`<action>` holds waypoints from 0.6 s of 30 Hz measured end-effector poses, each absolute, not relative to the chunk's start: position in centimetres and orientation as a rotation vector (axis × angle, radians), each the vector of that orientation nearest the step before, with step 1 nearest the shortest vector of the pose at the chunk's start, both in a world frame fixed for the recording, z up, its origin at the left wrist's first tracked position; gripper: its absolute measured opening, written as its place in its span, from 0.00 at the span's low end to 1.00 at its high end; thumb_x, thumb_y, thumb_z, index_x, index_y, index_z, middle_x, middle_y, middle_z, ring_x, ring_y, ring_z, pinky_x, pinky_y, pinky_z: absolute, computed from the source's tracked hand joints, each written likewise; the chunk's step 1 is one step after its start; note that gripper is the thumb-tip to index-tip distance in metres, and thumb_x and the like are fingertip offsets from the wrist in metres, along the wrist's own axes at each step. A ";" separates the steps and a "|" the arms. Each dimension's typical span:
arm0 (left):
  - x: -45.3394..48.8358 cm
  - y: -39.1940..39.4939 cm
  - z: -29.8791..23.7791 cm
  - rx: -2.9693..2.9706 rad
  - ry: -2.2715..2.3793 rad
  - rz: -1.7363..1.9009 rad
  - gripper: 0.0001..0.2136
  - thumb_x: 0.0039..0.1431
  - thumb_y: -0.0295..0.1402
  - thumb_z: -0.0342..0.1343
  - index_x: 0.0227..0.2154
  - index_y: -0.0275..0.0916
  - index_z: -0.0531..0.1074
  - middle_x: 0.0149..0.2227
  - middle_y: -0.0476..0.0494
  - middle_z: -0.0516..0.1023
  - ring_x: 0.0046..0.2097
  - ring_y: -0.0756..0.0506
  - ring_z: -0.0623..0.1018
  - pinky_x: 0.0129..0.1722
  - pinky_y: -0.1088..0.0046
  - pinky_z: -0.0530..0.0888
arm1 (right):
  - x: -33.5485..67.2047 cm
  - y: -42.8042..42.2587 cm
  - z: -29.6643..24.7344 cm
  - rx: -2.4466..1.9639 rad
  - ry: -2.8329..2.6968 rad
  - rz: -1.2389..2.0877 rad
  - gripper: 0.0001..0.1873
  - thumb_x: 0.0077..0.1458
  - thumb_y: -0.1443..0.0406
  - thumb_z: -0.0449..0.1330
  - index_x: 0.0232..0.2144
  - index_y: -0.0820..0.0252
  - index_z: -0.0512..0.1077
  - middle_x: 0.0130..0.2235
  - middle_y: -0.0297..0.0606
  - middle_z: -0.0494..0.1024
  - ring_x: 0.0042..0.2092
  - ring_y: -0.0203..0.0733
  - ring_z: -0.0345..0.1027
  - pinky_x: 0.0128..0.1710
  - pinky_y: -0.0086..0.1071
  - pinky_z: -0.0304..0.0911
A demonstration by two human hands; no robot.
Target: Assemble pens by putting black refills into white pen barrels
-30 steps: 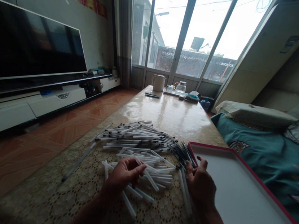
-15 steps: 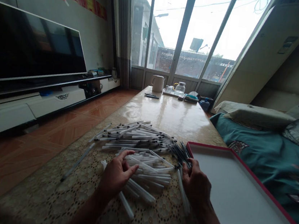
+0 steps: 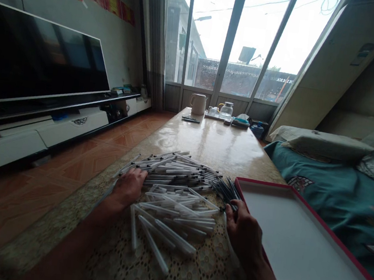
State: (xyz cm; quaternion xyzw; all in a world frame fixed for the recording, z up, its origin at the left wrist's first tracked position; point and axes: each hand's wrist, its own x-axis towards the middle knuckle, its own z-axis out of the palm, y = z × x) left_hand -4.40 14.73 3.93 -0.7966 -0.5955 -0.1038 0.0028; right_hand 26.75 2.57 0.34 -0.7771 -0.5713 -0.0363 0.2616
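My left hand (image 3: 129, 187) reaches forward to the left end of the far pile of pens (image 3: 176, 168), which have white barrels and dark tips. Its fingers curl in against those pens. A nearer heap of clear pen tubes (image 3: 174, 215) lies between my two hands on the lace table cover (image 3: 190, 276). My right hand (image 3: 244, 231) rests to the right of that heap. Its fingertips are pinched on the near ends of a fan of thin dark refills (image 3: 225, 190), beside the corner of a red-rimmed white tray (image 3: 296, 249).
The long glossy table (image 3: 207, 138) carries a cream jug (image 3: 198, 103), a glass pot (image 3: 226, 110) and small items at its far end. A TV (image 3: 39, 63) on a low cabinet stands to the left, and a sofa with teal cover (image 3: 337, 195) to the right.
My left hand let go of the clear tubes and moved forward and left to the end of the far pen pile. My right hand closed slightly on the dark refills.
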 end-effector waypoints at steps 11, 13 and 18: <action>-6.2 15.3 3.0 -2.572 -1.780 -0.414 0.06 0.49 0.27 0.54 0.30 0.40 0.74 0.35 0.42 0.77 0.41 0.40 0.74 0.42 0.66 0.68 | 26.9 2.5 0.3 -2.048 -1.577 -0.061 0.12 0.60 0.61 0.49 0.41 0.59 0.68 0.30 0.38 0.79 0.30 0.44 0.74 0.26 0.29 0.54; -6.5 15.2 3.2 -2.594 -1.774 -0.458 0.07 0.51 0.29 0.53 0.31 0.41 0.75 0.35 0.43 0.78 0.41 0.41 0.75 0.42 0.67 0.69 | 26.9 2.5 0.3 -2.043 -1.580 -0.049 0.12 0.60 0.61 0.49 0.41 0.59 0.68 0.30 0.38 0.79 0.29 0.44 0.74 0.26 0.29 0.54; -5.8 13.8 5.0 -2.607 -1.721 -0.642 0.12 0.58 0.33 0.48 0.38 0.40 0.76 0.38 0.41 0.78 0.40 0.42 0.76 0.42 0.69 0.69 | 26.6 2.5 0.4 -1.918 -1.580 -0.055 0.12 0.60 0.61 0.50 0.41 0.60 0.68 0.29 0.38 0.78 0.28 0.43 0.72 0.26 0.30 0.58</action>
